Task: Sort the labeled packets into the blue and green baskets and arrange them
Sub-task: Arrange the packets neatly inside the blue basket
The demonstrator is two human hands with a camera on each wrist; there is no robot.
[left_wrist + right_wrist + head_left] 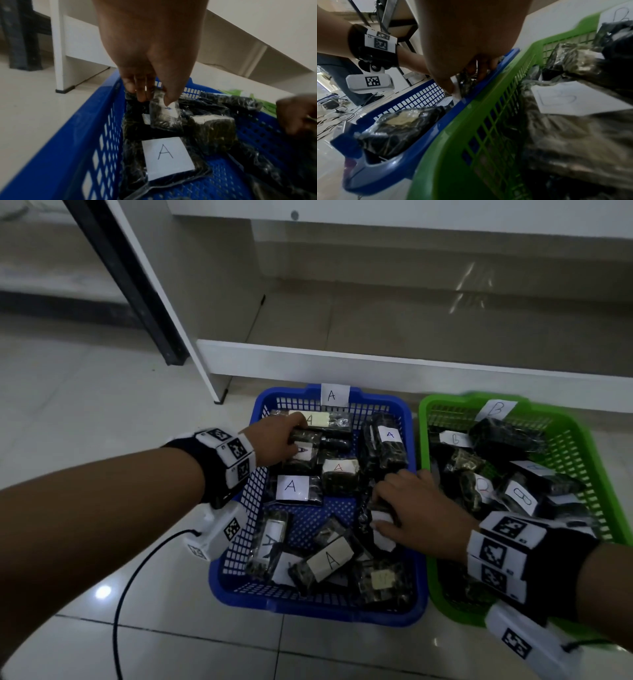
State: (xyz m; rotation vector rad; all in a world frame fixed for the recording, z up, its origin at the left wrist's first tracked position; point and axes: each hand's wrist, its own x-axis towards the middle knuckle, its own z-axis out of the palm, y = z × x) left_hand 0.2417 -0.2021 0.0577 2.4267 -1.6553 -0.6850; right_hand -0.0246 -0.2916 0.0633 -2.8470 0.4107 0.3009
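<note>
The blue basket (308,609), tagged A, holds several dark packets with white A labels. Beside it on the right, the green basket (589,446), tagged B, holds several B packets. My left hand (294,440) reaches into the blue basket's far left corner. There thumb and fingers (142,93) pinch a dark packet (164,117) lying on other packets. My right hand (387,508) is at the blue basket's right side, fingers curled round a dark packet with a white label (382,529). That packet (465,82) sits close to the wall shared with the green basket (471,135). Its letter is hidden.
Both baskets stand on a pale tiled floor in front of a white shelf unit (342,361). A black post (137,285) leans at the far left. A black cable (137,577) loops over the floor left of the blue basket.
</note>
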